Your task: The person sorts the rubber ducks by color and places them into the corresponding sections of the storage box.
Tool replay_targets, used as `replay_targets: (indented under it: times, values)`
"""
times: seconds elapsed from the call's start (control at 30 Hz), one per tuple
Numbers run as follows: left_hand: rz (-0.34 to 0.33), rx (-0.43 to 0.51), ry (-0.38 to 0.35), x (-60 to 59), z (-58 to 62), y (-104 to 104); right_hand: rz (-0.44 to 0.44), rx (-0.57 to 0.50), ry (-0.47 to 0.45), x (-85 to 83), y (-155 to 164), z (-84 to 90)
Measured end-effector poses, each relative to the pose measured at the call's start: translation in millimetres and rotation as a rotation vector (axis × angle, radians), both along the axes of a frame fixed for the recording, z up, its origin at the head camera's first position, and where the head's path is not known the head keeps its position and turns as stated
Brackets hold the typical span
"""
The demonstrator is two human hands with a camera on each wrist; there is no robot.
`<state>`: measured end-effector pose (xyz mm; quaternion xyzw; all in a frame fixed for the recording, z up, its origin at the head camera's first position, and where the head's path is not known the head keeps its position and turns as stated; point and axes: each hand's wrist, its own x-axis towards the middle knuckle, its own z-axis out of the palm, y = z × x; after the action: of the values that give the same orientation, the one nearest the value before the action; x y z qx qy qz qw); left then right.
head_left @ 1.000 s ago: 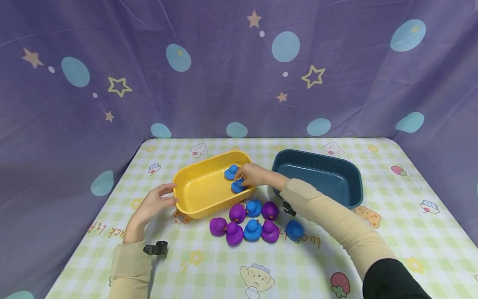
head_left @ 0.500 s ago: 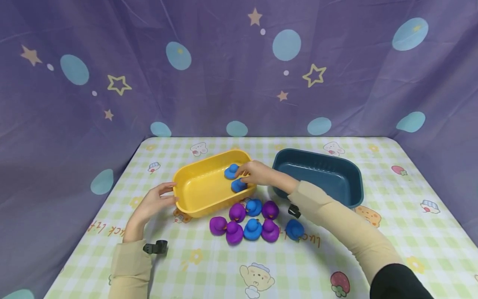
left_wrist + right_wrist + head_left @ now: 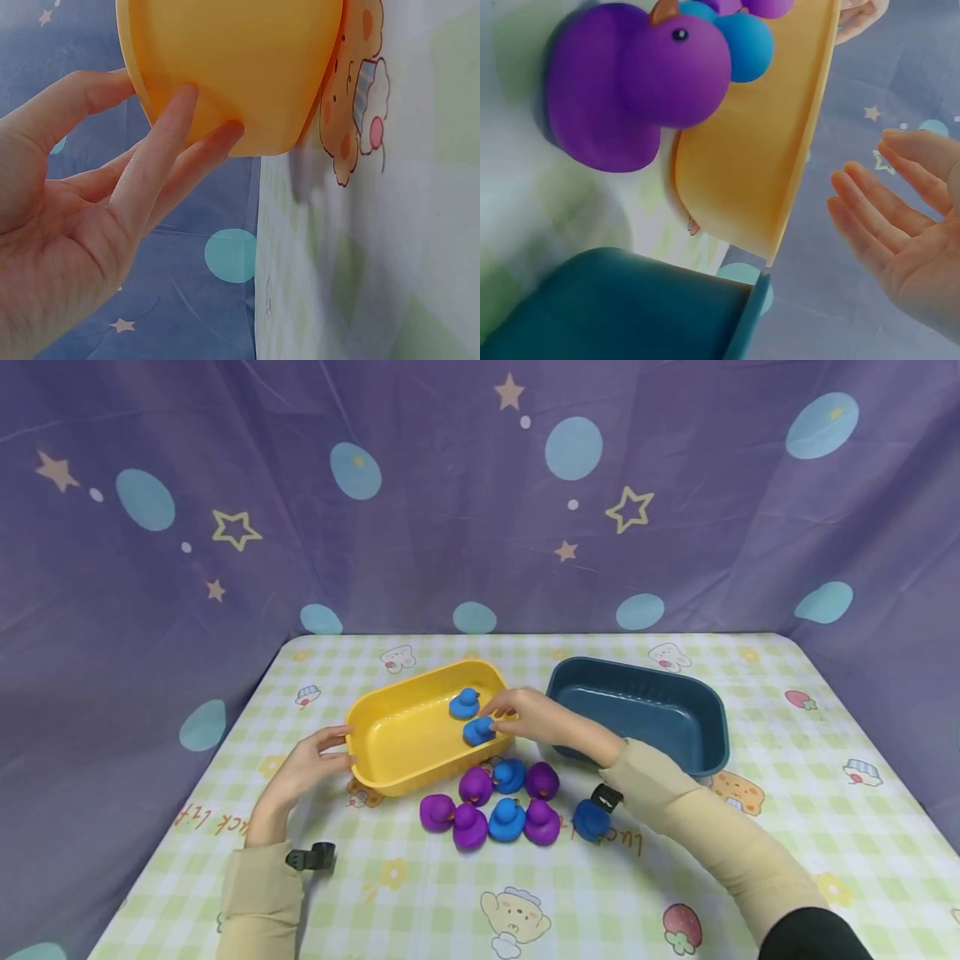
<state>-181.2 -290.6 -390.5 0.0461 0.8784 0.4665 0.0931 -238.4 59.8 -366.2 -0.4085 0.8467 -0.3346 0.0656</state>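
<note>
Left hand (image 3: 303, 770), fingers straight, braces the yellow plastic tub (image 3: 397, 752) at its 9 o'clock wall, steadying it. Right hand (image 3: 534, 717), fingers relaxed, empty, hovers at 3 o'clock rim beside a blue rubber duck (image 3: 477, 731) lying inside.

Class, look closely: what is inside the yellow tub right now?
Two blue ducks sit inside the yellow tub. The right hand covers part of the nearer duck; the rest of the floor looks bare.
</note>
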Motion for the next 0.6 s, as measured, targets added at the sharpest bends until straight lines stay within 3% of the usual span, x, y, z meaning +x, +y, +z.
replay_targets:
  times: [0.27, 0.6]
  values:
    - [-0.004, -0.004, 0.005, -0.4, -0.1, -0.3, 0.028, -0.056, 0.075, 16.8, 12.7, 3.2]
    - [0.005, -0.028, 0.005, -1.0, 0.7, 0.5, 0.001, -0.040, 0.121, 31.9, 29.3, 0.8]
